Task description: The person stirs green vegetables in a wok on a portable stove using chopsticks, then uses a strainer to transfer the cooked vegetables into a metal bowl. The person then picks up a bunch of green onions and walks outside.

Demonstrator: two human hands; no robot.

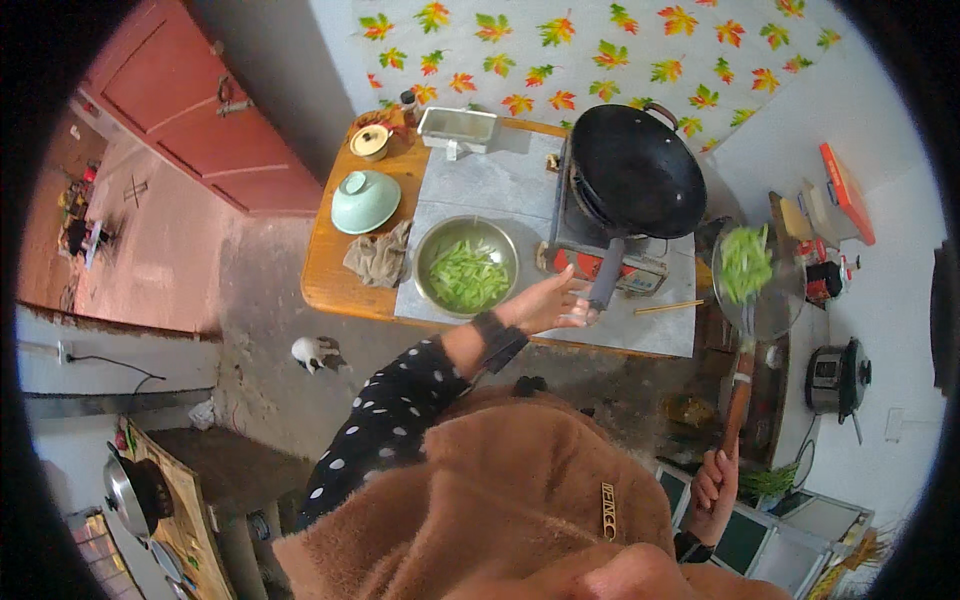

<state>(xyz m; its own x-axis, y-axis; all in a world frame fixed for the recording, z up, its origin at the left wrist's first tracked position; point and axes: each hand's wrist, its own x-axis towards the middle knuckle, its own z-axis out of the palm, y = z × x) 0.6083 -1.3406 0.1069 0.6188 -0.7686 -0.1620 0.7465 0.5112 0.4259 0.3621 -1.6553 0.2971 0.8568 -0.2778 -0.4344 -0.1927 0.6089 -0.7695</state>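
My left hand (551, 301) is beside the grey handle (606, 274) of a black wok (637, 169), fingers apart. Blur hides whether the fingertips touch the handle's end. The wok looks empty and sits tilted on a portable gas stove (611, 268). Over at the right, my right hand (714, 486) grips the wooden handle of a spatula (739, 405). Cut green vegetable strips (745, 262) are heaped at its far end, in front of a clear round lid or plate (784, 304). More green strips lie in a steel bowl (511, 259) left of the stove.
Chopsticks (669, 307) lie by the table's front edge. On the table's left stand an upturned pale green bowl (366, 202), a crumpled cloth (379, 256), a small lidded pot (370, 141) and a white container (458, 129). A small white animal (313, 352) is on the floor.
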